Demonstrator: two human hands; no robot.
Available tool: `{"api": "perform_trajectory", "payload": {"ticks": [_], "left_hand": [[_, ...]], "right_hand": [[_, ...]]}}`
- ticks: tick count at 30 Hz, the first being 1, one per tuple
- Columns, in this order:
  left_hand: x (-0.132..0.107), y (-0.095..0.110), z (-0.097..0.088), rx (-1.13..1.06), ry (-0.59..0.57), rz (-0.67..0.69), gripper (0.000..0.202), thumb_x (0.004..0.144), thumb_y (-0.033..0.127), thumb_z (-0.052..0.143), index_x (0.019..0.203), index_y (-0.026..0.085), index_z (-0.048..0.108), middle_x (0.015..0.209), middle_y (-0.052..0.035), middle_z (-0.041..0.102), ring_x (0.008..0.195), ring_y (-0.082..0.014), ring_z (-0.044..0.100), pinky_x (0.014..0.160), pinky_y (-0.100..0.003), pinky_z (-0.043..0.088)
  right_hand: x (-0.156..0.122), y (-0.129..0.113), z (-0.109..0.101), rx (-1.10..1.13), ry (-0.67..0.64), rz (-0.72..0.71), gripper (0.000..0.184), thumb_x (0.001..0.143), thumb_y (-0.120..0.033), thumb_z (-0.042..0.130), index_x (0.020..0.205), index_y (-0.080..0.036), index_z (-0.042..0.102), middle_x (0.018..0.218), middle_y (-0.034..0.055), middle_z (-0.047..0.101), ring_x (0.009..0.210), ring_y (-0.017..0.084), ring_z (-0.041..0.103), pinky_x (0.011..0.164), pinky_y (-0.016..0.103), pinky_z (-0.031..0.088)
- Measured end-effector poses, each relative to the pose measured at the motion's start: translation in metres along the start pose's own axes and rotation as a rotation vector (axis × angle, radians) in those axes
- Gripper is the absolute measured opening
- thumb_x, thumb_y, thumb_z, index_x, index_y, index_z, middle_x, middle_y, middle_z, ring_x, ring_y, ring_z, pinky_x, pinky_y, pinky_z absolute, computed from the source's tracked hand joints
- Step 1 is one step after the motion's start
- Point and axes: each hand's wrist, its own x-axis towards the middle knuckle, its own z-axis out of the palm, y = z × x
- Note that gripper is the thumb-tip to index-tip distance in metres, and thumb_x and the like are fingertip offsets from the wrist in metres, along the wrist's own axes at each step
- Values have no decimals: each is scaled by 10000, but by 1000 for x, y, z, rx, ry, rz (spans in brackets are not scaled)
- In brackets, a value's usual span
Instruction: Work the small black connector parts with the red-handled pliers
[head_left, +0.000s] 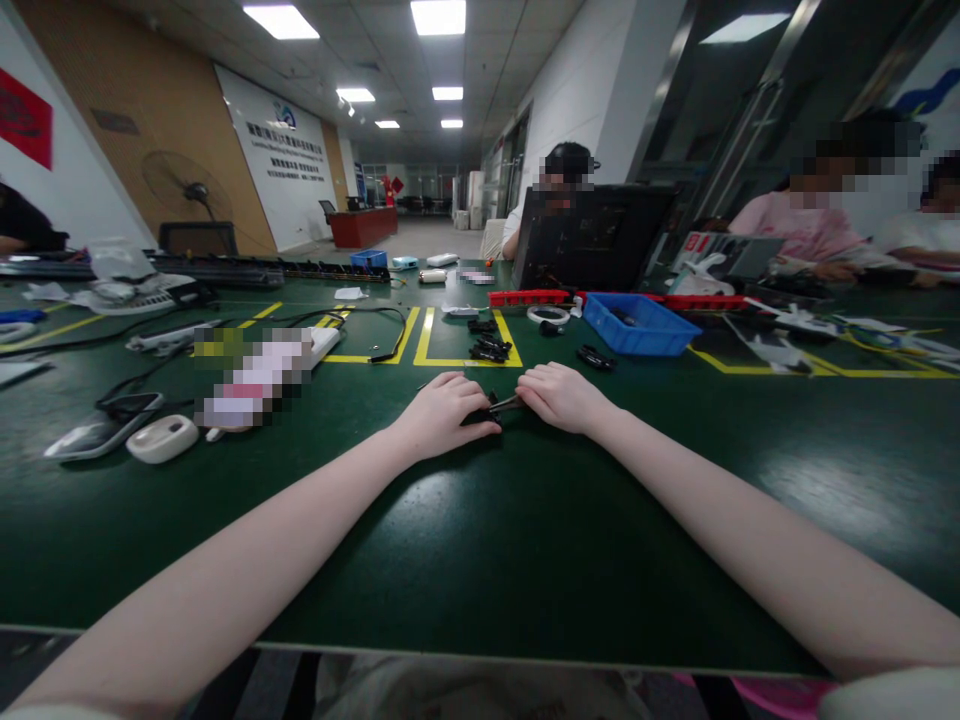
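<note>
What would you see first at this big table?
The left hand and right hand meet mid-table, pinching a small black part between them. Beyond them lies a pile of black parts, and a bright blue bin sits to its right on the dark green table.

Nothing legible — the white wall board carries a logo and lines of print, too small to read.

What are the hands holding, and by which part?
Left hand and right hand together grip a small black part, one from each side; finer detail is hidden.
</note>
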Motion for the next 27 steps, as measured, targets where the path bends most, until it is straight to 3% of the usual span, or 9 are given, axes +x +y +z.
{"api": "perform_trajectory", "payload": {"ticks": [11,20,27], "left_hand": [[0,0,4,7,73,-2,226,892,410,666,938,190,654,1025,-32,677,998,-208,606,1000,-386,424],[0,2,4,84,149,-17,216,842,397,715,888,201,638,1158,-52,618,1145,-224,568,1184,-475,260],[0,4,5,48,132,-30,215,877,398,682,888,193,618,1003,-23,667,1023,-191,623,1191,-458,246]], "right_hand": [[0,-1,-1,-28,19,11,396,1016,-325,300,824,-165,607,802,95,635,769,215,526,716,336,303],[0,-1,-1,-4,1,8,393,1015,-323,302,830,-167,611,803,93,643,764,211,533,708,329,311],[0,0,0,20,-22,32,391,1017,-321,303,798,-176,593,770,81,647,744,204,551,688,324,317]]}}
